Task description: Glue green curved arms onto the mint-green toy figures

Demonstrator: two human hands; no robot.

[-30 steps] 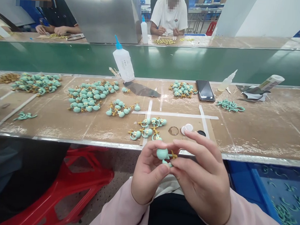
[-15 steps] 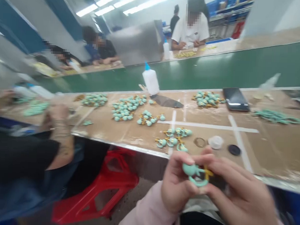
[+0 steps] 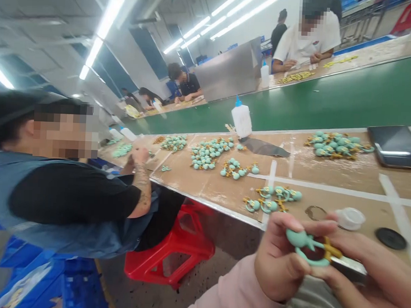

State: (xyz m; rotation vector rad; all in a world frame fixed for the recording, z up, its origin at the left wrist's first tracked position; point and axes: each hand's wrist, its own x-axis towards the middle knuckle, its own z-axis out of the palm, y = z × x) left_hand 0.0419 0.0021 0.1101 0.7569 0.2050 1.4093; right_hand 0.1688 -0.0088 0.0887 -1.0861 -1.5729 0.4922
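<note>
My left hand (image 3: 282,262) and my right hand (image 3: 373,279) meet low at the right and pinch one small teal toy figure (image 3: 307,245) with a mustard-yellow part and a curved teal arm. Both hands have their fingers closed on it, in front of the workbench edge (image 3: 223,204). A small cluster of like figures (image 3: 273,198) lies on the bench just beyond my hands. A white cap (image 3: 350,218), a black lid (image 3: 388,238) and a thin ring (image 3: 313,212) lie close by.
A co-worker in a black shirt and blue apron (image 3: 63,197) sits at my left on a red stool (image 3: 174,252), a hand on the bench. Piles of teal figures (image 3: 208,152), a glue bottle (image 3: 241,118), a phone (image 3: 394,146), a green conveyor (image 3: 330,100). Other people work across it.
My view has swung left and up, bringing the co-worker at my left into sight. My hands keep hold of the teal figure, now at the lower right of the picture.
</note>
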